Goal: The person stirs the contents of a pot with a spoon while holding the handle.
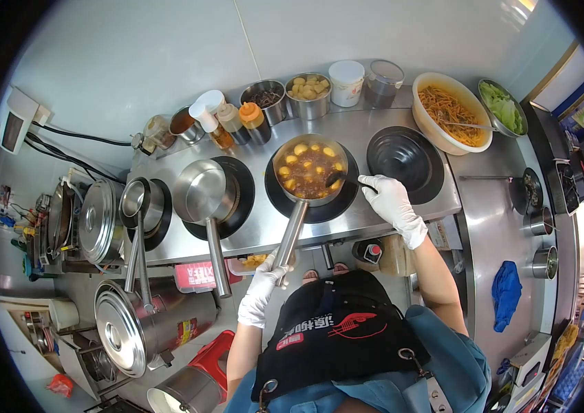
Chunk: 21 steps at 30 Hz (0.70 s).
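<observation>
My left hand (265, 281), in a white glove, is closed around the long metal handle of a saucepan (293, 233). Brown broth with several yellow chunks (309, 165) fills the pan, which sits on a black burner ring (350, 182). In my gloved right hand (389, 203) is the handle of a black spoon (336, 179); its head dips into the broth at the pan's right side. An unused-looking metal saucepan (204, 191) stands on the burner to the left, its handle pointing toward me.
Squeeze bottles (254, 117), a metal pot of pale chunks (308, 93) and white tubs line the back. A large bowl of orange shreds (451, 113) and a bowl of greens (500, 103) stand right. Long pan handles (142, 261) jut over the front edge. A blue cloth (504, 292) lies on the side counter.
</observation>
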Motion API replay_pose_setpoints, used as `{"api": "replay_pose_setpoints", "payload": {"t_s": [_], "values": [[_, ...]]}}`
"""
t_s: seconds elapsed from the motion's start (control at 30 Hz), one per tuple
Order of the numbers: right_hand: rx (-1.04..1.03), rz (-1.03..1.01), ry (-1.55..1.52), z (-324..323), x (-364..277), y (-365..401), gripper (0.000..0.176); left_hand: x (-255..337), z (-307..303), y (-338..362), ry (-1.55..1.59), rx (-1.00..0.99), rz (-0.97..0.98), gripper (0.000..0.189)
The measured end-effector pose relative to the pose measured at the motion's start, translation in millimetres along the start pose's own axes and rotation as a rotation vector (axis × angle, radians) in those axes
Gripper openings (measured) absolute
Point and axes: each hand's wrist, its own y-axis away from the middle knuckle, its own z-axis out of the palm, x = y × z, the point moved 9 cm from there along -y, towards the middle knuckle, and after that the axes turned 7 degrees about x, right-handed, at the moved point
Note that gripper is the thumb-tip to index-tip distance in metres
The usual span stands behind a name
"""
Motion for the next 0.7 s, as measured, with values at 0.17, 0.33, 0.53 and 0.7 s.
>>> {"api": "replay_pose_setpoints", "payload": {"t_s": [0.17,0.33,0.53,0.7], "values": [[-0.123,-0.002,0.107,16,0,2,0.023,2,0,0,-0.02,0.003,0.002,0.058],[-0.199,0.042,0.11,39,7,0,0.023,-3,-1,-2,0.013,-0.013,0.0,0.058],[-0.262,0.12,-0.011,63,10,5,0.026,-4,-1,-3,0.01,-0.009,-0.007,0.059],[-0.213,0.156,-0.137,90,6,16,0.028,-5,-2,-5,0.002,-0.024,0.005,0.059]]}}
